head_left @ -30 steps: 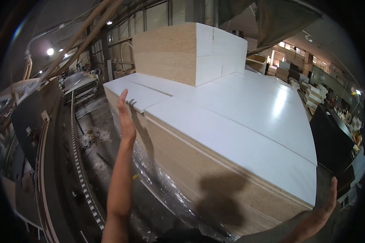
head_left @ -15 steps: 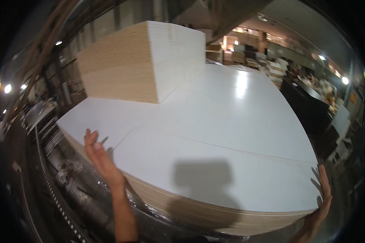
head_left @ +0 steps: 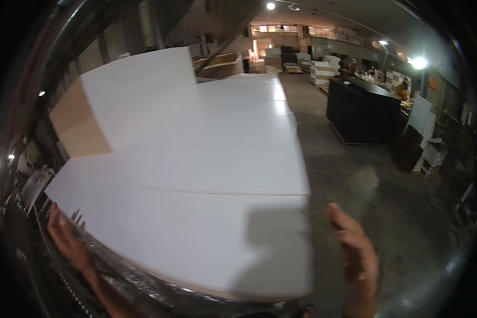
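A wide stack of white-topped boards [head_left: 212,169] fills the middle, with thin seams or edges showing across its top. On its far left part rises a taller block of stacked boards [head_left: 138,100], white on one face and tan on the other. At the stack's near left edge is my left hand [head_left: 66,238], fingers stretched out, nothing held; whether it touches the edge I cannot tell. My right hand [head_left: 358,254] hovers over the floor, off the stack's right edge, fingers extended upward with nothing in them. My head's shadow falls on the near right boards.
Clear plastic wrap [head_left: 138,281] runs along the stack's near side. Grey floor [head_left: 323,153] lies to the right. Beyond it stands a large black block [head_left: 363,111], with panels [head_left: 418,114] leaning beside it. A person [head_left: 403,90] is behind. White stacks [head_left: 322,73] stand farther back.
The view has turned right, so the stack sits farther left and more floor shows. My right hand has come away from the stack's right edge. My left hand remains near the left edge.
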The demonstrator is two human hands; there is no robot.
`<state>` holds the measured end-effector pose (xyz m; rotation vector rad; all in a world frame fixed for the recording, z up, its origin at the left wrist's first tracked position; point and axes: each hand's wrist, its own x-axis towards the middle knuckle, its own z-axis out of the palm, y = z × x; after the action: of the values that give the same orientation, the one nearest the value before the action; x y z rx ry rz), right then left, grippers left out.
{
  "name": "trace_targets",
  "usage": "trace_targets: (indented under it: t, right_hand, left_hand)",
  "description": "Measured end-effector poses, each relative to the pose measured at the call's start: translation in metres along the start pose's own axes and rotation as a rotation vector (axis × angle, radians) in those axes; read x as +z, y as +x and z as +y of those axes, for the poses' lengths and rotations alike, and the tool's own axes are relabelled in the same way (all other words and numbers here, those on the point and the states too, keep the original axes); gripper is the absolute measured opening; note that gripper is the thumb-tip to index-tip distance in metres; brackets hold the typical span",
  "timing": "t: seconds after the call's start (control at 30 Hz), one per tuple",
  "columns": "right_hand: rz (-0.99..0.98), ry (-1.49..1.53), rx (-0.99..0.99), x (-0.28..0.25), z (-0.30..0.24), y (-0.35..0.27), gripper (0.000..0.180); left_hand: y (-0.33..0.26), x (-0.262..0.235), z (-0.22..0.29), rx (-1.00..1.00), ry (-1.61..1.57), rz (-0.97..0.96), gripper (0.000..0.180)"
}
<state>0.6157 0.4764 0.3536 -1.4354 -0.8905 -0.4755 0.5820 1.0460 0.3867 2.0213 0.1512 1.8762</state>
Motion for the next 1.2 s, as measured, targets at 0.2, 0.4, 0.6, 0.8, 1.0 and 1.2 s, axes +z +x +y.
trace_targets:
  t: [0.2, 0.4, 0.6, 0.8, 1.0, 1.2]
  right_hand:
    - [-0.075, 0.242, 0.313, -0.133, 0.033, -0.048, 0.075]
    - [-0.264, 0.353, 0.297, -0.181, 0.087, -0.053, 0.06]
    - [-0.287, 0.358, 0.144, -0.202, 0.132, 0.012, 0.066]
    - [-0.259, 0.231, 0.056, -0.208, 0.153, 0.091, 0.077]
    - [-0.314, 0.091, -0.203, -0.199, 0.223, 0.195, 0.073]
    - [-0.327, -0.061, -0.496, -0.165, 0.306, 0.298, 0.074]
  left_hand:
    - [-0.011, -0.008, 0.18, -0.164, 0.003, -0.501, 0.046]
    - [0.024, 0.006, 0.268, -0.335, 0.279, -0.656, 0.058]
    - [0.095, 0.025, 0.292, -0.311, 0.525, -0.851, 0.062]
    - [0.124, 0.077, 0.26, -0.304, 0.718, -0.855, 0.079]
    - [0.145, 0.157, 0.232, -0.41, 0.986, -1.0, 0.074]
    - [0.183, 0.181, 0.142, -0.752, 1.165, -0.995, 0.073]
